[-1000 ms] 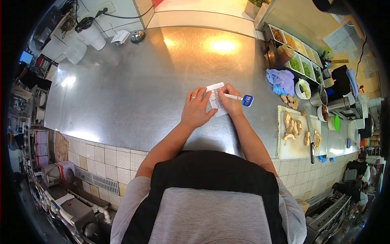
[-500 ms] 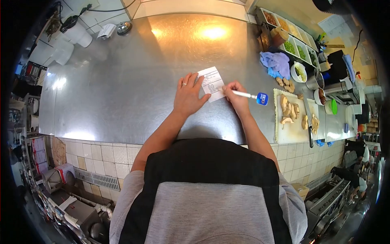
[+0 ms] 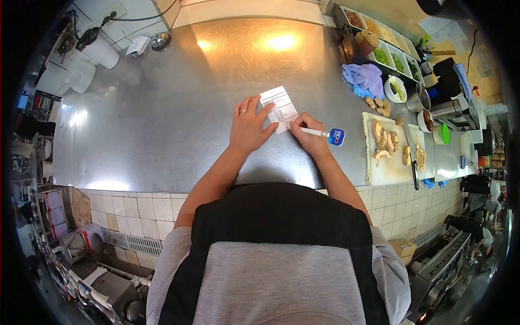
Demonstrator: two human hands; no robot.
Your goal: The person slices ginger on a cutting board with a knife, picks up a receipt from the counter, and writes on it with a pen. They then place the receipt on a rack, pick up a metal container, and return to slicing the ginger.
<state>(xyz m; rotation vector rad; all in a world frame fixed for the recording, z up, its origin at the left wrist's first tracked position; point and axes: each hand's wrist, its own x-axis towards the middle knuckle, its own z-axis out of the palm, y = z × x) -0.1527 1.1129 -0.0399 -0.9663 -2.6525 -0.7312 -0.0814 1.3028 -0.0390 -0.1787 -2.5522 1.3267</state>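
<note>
A printed paper slip (image 3: 280,110) lies on the steel counter (image 3: 179,124) in front of me. My left hand (image 3: 250,125) rests flat on the slip's left edge and the metal, its fingers spread and a ring on one of them. In my right hand (image 3: 310,133) is a white pen (image 3: 314,131) with a blue square tag (image 3: 336,137) at its back end. The pen's tip is at the lower right part of the slip, partly covered by my fingers.
On the right lies a cutting board (image 3: 387,170) with ginger pieces (image 3: 385,140) and a knife (image 3: 412,152). Behind it are a purple cloth (image 3: 364,78), a white bowl (image 3: 395,89) and trays of chopped ingredients (image 3: 381,56). A call bell (image 3: 161,41) stands at the back left.
My right hand has moved slightly left and down along the slip. The pen has turned flatter, its blue tag now lower and further left. My left hand stays in place.
</note>
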